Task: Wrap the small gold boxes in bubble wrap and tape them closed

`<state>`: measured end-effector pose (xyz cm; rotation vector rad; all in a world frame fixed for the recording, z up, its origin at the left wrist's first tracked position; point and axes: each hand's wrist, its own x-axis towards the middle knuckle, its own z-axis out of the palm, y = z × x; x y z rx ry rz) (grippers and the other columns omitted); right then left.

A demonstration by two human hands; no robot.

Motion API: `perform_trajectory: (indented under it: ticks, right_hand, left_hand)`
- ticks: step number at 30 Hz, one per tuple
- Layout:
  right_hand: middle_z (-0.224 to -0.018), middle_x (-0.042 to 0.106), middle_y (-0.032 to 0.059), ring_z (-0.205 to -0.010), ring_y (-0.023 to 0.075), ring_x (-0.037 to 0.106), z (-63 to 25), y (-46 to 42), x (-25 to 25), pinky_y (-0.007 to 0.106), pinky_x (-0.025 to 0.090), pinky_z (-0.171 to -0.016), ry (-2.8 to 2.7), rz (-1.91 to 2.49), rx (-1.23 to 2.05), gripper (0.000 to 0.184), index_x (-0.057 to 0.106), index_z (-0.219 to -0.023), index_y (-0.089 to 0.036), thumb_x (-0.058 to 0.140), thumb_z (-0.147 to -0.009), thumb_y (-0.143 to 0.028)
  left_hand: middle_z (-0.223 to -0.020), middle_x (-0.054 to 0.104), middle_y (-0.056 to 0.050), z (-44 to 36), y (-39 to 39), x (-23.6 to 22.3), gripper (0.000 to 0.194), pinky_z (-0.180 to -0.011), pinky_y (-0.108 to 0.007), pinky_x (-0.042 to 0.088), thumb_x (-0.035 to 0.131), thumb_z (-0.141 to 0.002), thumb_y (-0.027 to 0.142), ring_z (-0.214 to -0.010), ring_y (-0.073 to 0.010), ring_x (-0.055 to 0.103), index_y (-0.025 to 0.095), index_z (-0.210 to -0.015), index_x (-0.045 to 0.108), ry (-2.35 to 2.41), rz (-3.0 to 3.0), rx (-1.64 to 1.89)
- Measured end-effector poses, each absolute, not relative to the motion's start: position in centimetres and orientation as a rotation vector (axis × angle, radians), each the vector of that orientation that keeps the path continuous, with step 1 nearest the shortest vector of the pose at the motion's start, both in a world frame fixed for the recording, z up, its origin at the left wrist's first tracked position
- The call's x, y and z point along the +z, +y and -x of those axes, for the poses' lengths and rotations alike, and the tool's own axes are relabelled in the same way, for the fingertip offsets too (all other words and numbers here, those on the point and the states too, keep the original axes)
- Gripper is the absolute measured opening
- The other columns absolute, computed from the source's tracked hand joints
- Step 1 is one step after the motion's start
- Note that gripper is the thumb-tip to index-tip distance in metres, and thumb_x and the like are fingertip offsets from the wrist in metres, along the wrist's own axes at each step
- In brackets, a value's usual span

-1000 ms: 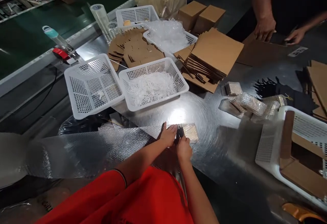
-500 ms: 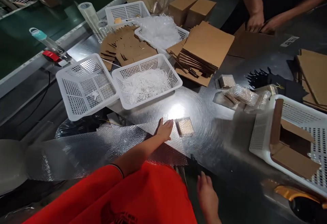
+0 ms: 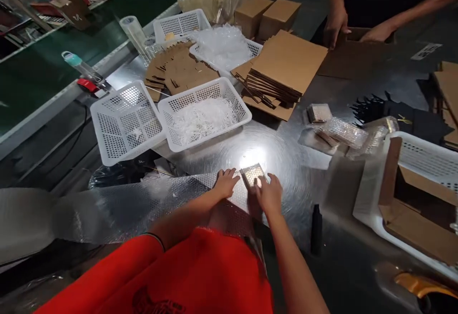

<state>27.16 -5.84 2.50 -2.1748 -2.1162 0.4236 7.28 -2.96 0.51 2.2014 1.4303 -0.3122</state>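
My left hand [image 3: 226, 183] lies with its fingers spread on the long sheet of bubble wrap [image 3: 139, 204], just left of a small flat packet wrapped in bubble wrap [image 3: 252, 173]. My right hand [image 3: 269, 194] is at the packet's near right edge. Its fingers are apart, and at least one fingertip touches the packet. The packet lies flat on the metal table [image 3: 296, 185], close to the sheet's end. To the right of my right forearm lies a slim black object [image 3: 317, 230] whose kind I cannot make out.
White baskets, one with shredded filler [image 3: 203, 118], stand beyond my hands. Stacked cardboard [image 3: 286, 66] lies behind, wrapped packets [image 3: 345, 132] to the right. A white basket [image 3: 372, 223] at right holds an open carton [image 3: 422, 209]. A co-worker's hands [image 3: 377, 32] handle cardboard.
My right hand has come up from the table's near edge to the packet, which has shifted slightly left in view. A black object now shows on the table. The co-worker's hands have moved apart.
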Motion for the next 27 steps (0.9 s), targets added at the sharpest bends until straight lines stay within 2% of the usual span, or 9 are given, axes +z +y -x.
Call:
perform_trajectory:
  ticks: [3,5,7,11,14,16,19,22,27]
  right_hand:
    - [-0.129,0.055,0.0127,-0.112,0.0242,0.054,-25.5,-3.3,2.8,0.033,0.041,-0.089,-2.274,2.171,0.593,0.023,0.068,-0.111,-0.020,0.065,-0.089,-0.026]
    - [-0.132,0.053,0.0127,-0.109,0.0235,0.055,-25.5,-2.8,2.7,0.031,0.042,-0.085,-2.298,2.194,0.627,0.027,0.067,-0.113,-0.020,0.069,-0.087,-0.028]
    - [-0.135,0.051,0.0125,-0.110,0.0242,0.055,-25.8,-2.9,2.7,0.030,0.041,-0.084,-2.320,2.184,0.613,0.028,0.067,-0.114,-0.021,0.070,-0.087,-0.029]
    - [-0.134,0.052,0.0124,-0.109,0.0240,0.055,-26.3,-3.2,3.0,0.030,0.041,-0.081,-2.346,2.156,0.603,0.027,0.067,-0.115,-0.023,0.068,-0.088,-0.028]
    - [-0.134,0.052,0.0129,-0.110,0.0246,0.055,-26.3,-2.9,3.3,0.030,0.042,-0.081,-2.348,2.137,0.645,0.026,0.068,-0.114,-0.023,0.068,-0.088,-0.028]
    - [-0.135,0.051,0.0131,-0.112,0.0261,0.055,-26.5,-2.4,3.6,0.030,0.042,-0.081,-2.341,2.145,0.702,0.028,0.068,-0.115,-0.022,0.068,-0.088,-0.030]
    - [-0.134,0.051,0.0118,-0.110,0.0252,0.056,-27.3,-1.6,3.9,0.030,0.042,-0.080,-2.339,2.123,0.838,0.024,0.070,-0.114,-0.024,0.064,-0.091,-0.028]
    - [-0.133,0.051,0.0095,-0.103,0.0198,0.058,-28.3,-1.0,3.8,0.027,0.043,-0.081,-2.348,2.033,0.954,0.029,0.072,-0.113,-0.025,0.058,-0.090,-0.016]
    - [-0.133,0.050,0.0080,-0.098,0.0172,0.059,-29.3,-0.8,3.2,0.026,0.043,-0.081,-2.340,1.961,0.985,0.040,0.072,-0.115,-0.028,0.059,-0.083,-0.008]
  left_hand:
    - [-0.134,0.061,-0.012,-5.5,-3.2,0.7,0.034,-0.106,-0.047,0.039,0.055,-0.088,0.012,-0.126,-0.0285,0.052,0.021,-0.119,0.067,1.513,-2.162,-0.327]
    - [-0.117,0.069,-0.009,-3.9,-3.2,0.7,0.032,-0.101,-0.042,0.041,0.046,-0.092,0.010,-0.116,-0.0247,0.057,0.021,-0.109,0.071,1.582,-2.081,-0.321]
    - [-0.110,0.070,-0.007,-1.6,-3.0,1.0,0.030,-0.101,-0.038,0.040,0.047,-0.093,0.013,-0.113,-0.0225,0.059,0.024,-0.103,0.073,1.665,-1.997,-0.304]
    - [-0.108,0.070,-0.011,5.1,-2.7,3.0,0.029,-0.097,-0.039,0.042,0.047,-0.089,0.011,-0.110,-0.0265,0.058,0.019,-0.098,0.074,1.937,-1.835,-0.341]
    - [-0.131,0.061,-0.016,7.7,-3.3,4.9,0.038,-0.106,-0.052,0.038,0.046,-0.087,0.007,-0.128,-0.0345,0.047,0.018,-0.111,0.072,2.318,-1.708,-0.196]
    - [-0.138,0.057,-0.015,5.5,-4.1,5.3,0.041,-0.110,-0.054,0.037,0.047,-0.084,0.005,-0.133,-0.0347,0.043,0.017,-0.115,0.070,2.409,-1.553,0.091]
    - [-0.128,0.065,-0.011,-3.5,-5.0,3.9,0.040,-0.111,-0.044,0.043,0.047,-0.083,0.006,-0.124,-0.0255,0.056,0.017,-0.115,0.068,1.897,-1.129,0.424]
    - [-0.106,0.075,-0.008,-12.8,-5.1,1.4,0.037,-0.087,-0.033,0.058,0.051,-0.083,0.011,-0.099,-0.0192,0.069,0.018,-0.116,0.066,1.793,-0.877,0.367]
    - [-0.098,0.077,-0.011,-17.4,-3.8,-0.3,0.032,-0.074,-0.034,0.060,0.044,-0.090,0.018,-0.085,-0.0189,0.073,0.017,-0.114,0.066,1.814,-0.549,0.365]
